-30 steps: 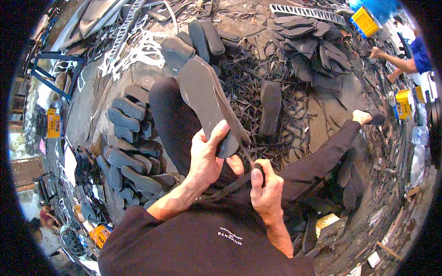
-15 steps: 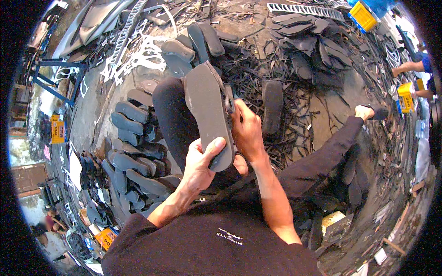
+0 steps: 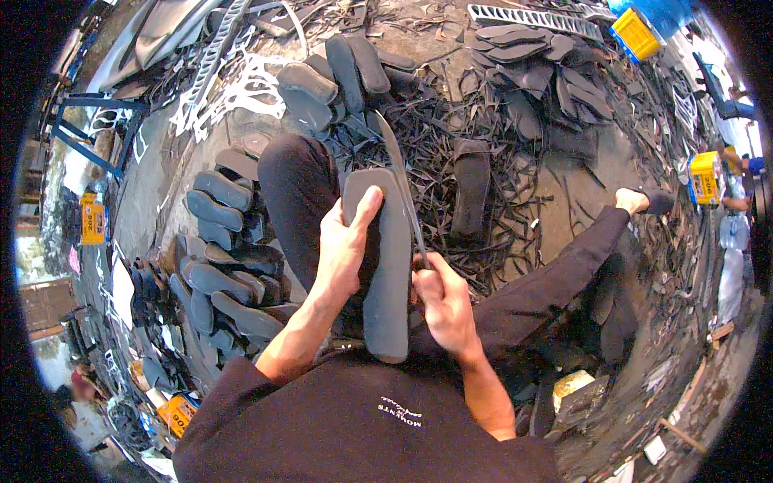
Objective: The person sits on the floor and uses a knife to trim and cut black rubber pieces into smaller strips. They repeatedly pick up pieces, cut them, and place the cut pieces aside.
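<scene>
My left hand (image 3: 342,253) grips a dark grey shoe sole (image 3: 386,282) in front of my body, with the thumb laid along its upper face and the fingers hidden behind it. The sole stands nearly lengthwise, its lower end close to my shirt. Along its right edge runs a long, thin, curved grey strip (image 3: 397,161), whose top reaches beyond the sole. My right hand (image 3: 447,310) is closed at the strip's lower end, just right of the sole. Whether the hand also holds a tool is hidden.
Stacked dark soles (image 3: 221,189) lie to my left, more (image 3: 354,68) ahead, and another heap (image 3: 547,68) at far right. Dark offcuts (image 3: 419,145) litter the floor around a single block-like sole piece (image 3: 473,189). My bent left knee (image 3: 294,181) is beside the held sole.
The sole has come down toward my body and turned, with my left thumb now near its upper end. My right hand has moved lower, and the long strip stands out along the edge.
</scene>
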Tool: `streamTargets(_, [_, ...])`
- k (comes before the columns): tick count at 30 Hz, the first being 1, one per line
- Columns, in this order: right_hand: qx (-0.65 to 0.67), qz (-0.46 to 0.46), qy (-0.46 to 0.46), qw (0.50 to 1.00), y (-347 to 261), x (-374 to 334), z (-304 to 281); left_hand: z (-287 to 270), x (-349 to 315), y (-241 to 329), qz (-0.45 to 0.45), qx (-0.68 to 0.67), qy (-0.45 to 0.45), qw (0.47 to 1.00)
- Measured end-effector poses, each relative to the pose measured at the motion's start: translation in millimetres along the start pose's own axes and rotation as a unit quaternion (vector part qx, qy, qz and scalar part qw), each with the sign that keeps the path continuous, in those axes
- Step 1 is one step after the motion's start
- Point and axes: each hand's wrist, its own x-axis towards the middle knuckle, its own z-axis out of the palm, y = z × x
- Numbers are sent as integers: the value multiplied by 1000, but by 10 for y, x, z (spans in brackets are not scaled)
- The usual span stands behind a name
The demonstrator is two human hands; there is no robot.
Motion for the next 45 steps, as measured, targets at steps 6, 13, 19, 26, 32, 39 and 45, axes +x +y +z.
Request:
streamTargets(6, [-148, -56, 129, 979, 240, -538, -36, 167, -26, 211, -50, 1, -39, 998])
streamTargets(13, [-113, -30, 128, 985, -106, 108, -265, 173, -219, 284, -52, 56, -200, 977])
streamTargets(19, [95, 45, 10, 994, -425, 136, -818, 83, -8, 418, 9, 88, -280, 956])
streamTargets(26, [-122, 80, -15, 989, -443, -306, -904, 30, 34, 548, 49, 137, -312, 939])
streamTargets(32, [-80, 79, -33, 993, -306, -215, -850, 96, 10, 442, 48, 203, -395, 895])
streamTargets(39, [-86, -1, -13, 996, -64, 164, -620, 240, -238, 85, 60, 243, -615, 748])
streamTargets(45, [180, 111, 48, 976, -72, -23, -915, -9, 237, 642, 113, -86, 15, 990])
